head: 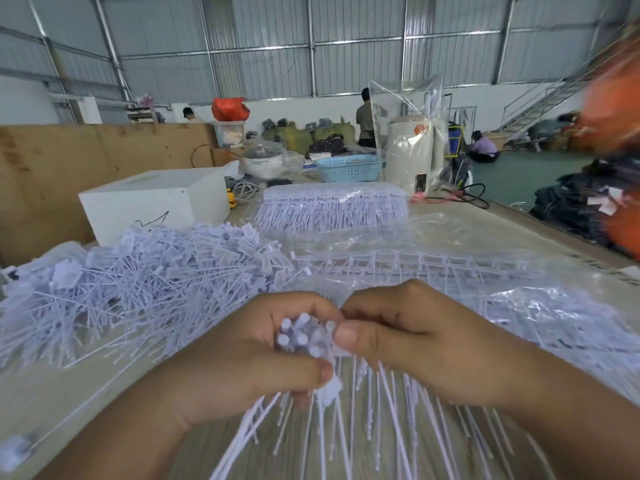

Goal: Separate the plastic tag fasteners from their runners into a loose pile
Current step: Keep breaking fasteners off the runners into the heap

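My left hand (249, 351) grips a bunch of white plastic tag fasteners (304, 336) by their heads, and their thin tails fan out toward me. My right hand (412, 337) pinches the same bunch from the right, thumb pressed against the heads. A big loose pile of separated fasteners (138, 282) lies on the table to the left. Fasteners still joined on their runners (398, 265) lie flat just beyond my hands. A neat stack of runner strips (332, 206) stands farther back.
Clear plastic bags (536, 306) spread over the table (69, 393) on the right. A white box (152, 199) sits at the back left, with a blue basket (346, 168), a pot and a wrapped white kettle (412, 157) behind. The table's right edge drops to a green floor.
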Demonstrator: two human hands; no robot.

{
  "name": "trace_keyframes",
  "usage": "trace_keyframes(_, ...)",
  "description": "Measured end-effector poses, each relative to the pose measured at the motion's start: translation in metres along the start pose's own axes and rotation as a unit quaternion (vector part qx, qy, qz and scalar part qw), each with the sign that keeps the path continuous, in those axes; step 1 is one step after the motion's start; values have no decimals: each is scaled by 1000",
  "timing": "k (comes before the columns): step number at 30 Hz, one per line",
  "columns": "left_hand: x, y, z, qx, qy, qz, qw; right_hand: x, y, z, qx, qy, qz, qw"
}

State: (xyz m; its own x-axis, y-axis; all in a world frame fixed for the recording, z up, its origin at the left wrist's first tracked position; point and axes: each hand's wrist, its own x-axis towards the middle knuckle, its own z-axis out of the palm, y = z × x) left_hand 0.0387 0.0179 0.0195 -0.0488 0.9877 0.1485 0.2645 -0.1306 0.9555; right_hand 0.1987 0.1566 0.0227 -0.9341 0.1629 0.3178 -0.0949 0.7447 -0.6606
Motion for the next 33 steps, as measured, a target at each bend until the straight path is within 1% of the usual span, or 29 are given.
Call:
trace_keyframes(3,0,1,1,-2,25,11,1000,-1,4,-10,-2,-17,36,999)
trace_keyframes(5,1,3,6,-4,42,21,999,-1,3,-11,-12,-2,44,999)
trace_keyframes(6,3,3,9,-6,63,28,998,-1,3,-9,-14,13,43,999)
trace_keyframes(10,9,-1,19,-26,170,73,982,3,-3,3,22,120,36,992)
trace_keyframes(13,10,-2,24,-43,206,96,973,5,-5,11,38,190,40,980)
trace_keyframes(14,10,-2,25,-41,219,98,970,6,-6,13,20,213,35,976)
trace_keyframes(16,11,-5,26,-41,272,85,958,6,-7,14,-48,266,24,963)
trace_keyframes(17,12,-6,25,-48,298,73,951,6,-6,11,-54,287,25,956)
trace_keyframes(18,11,-6,22,-59,310,63,947,6,-4,7,-33,297,26,954)
trace_keyframes(19,11,-6,21,-65,306,56,948,5,-2,3,-1,288,29,957)
trace_keyframes(20,10,-4,19,-58,289,54,954,3,-2,-1,27,262,28,964)
trace_keyframes(23,5,-1,20,-21,212,63,975,0,-2,-3,89,130,22,987)
trace_keyframes(25,4,1,20,-18,181,66,981,0,1,-1,103,73,13,992)
trace_keyframes(27,3,2,18,-7,148,62,987,0,0,1,106,56,3,993)
trace_keyframes(30,0,3,17,24,56,43,997,-3,-2,5,134,26,-8,991)
trace_keyframes(33,-1,4,18,22,-3,28,999,-5,-4,8,99,1,-5,995)
